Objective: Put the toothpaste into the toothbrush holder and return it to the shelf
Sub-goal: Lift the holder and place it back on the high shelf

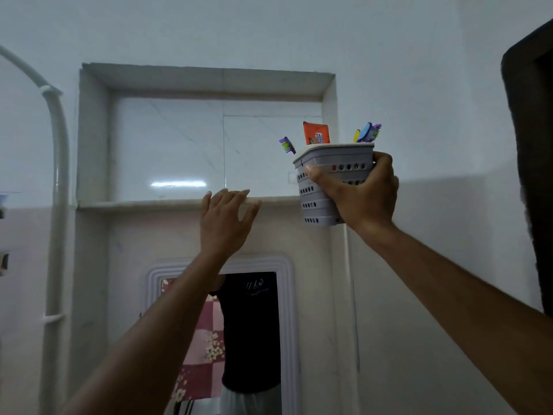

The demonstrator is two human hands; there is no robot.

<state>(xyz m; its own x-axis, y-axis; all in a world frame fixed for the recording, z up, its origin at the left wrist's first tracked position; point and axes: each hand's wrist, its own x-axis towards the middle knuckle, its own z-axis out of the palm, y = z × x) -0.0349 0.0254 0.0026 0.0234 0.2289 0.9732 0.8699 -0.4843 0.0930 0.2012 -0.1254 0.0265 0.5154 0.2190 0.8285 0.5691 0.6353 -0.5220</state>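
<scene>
Grey plastic with rows of holes, the toothbrush holder [329, 187] is up in the air at the right end of the wall shelf [167, 203], level with its front edge and not resting on it. The right hand [359, 196] is wrapped round its side, thumb across the front and fingers behind. An orange toothpaste tube [315, 133] stands upright inside, its top above the rim. A purple toothbrush [288, 145] leans out to the left and a bunch of toothbrushes [367, 133] to the right. The left hand [226, 218] holds nothing, fingers spread, fingertips at the shelf edge. A mirror [251, 339] hangs below.
</scene>
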